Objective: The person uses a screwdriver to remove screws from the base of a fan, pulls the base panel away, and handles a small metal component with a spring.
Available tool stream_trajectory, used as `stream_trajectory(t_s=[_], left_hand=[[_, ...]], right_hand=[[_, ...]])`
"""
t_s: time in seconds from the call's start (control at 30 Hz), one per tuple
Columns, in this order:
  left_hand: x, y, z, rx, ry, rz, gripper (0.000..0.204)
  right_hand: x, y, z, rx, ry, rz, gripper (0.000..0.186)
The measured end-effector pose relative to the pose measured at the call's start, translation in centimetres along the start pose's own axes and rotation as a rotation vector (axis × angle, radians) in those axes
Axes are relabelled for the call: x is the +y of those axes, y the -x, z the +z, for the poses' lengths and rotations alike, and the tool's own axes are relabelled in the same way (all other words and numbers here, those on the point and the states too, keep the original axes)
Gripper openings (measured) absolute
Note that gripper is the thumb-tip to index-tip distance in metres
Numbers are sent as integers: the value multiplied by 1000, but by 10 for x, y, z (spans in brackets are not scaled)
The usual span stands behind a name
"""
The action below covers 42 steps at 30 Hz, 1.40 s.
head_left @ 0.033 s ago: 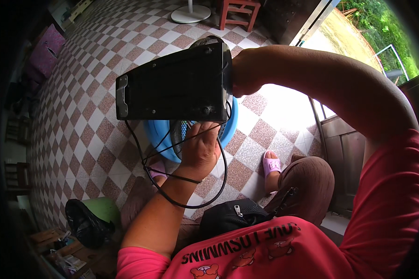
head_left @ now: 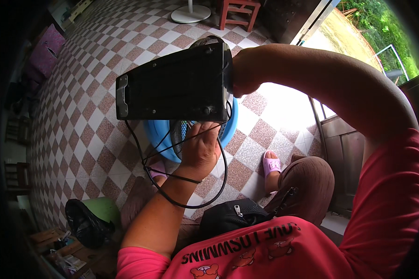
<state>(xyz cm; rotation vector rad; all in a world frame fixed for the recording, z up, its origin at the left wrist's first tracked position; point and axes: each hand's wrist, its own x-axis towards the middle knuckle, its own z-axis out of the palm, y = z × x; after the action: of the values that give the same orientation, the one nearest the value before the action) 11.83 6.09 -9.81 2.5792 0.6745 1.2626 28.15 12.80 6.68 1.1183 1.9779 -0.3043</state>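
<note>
A black box-shaped appliance (head_left: 172,86) is held up in front of me, tilted. The face turned to me is flat and has screws, small feet and a metal piece at its left end. My right hand (head_left: 247,72) grips its right end; the fingertips are hidden behind it. Against its lower edge, my left hand (head_left: 201,151) has bent, closed fingers, their tips out of sight. A black cord (head_left: 226,167) loops from the appliance across my left hand and wrist. Below is a blue basin (head_left: 230,123), with a dark rounded meshed part (head_left: 176,135) showing beside my left hand.
The floor has checkered tiles (head_left: 93,111). A red stool (head_left: 239,14) and a round white stand base (head_left: 191,14) stand at the far side. An open doorway lies at right. Near left are a green bin (head_left: 104,209) with a black bag and a cluttered wooden surface (head_left: 84,253).
</note>
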Motion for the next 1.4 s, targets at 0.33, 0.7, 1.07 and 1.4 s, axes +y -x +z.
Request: stream_trajectory(t_s=[0.33,0.7,1.07,1.4], left_hand=[[-3,7,5,-34,-1,6,43],[-3,5,7,-78,33,30,51],[-10,16,5,-88,-29,35,45],[-10,13,1,-114,42,-30,50]], right_hand=[[19,-47,29,133,289,-52,31],[23,-37,69,854,-62,-168,16],[15,-13,72,1218,304,-371,8],[-5,-9,37,508,120,36,9]])
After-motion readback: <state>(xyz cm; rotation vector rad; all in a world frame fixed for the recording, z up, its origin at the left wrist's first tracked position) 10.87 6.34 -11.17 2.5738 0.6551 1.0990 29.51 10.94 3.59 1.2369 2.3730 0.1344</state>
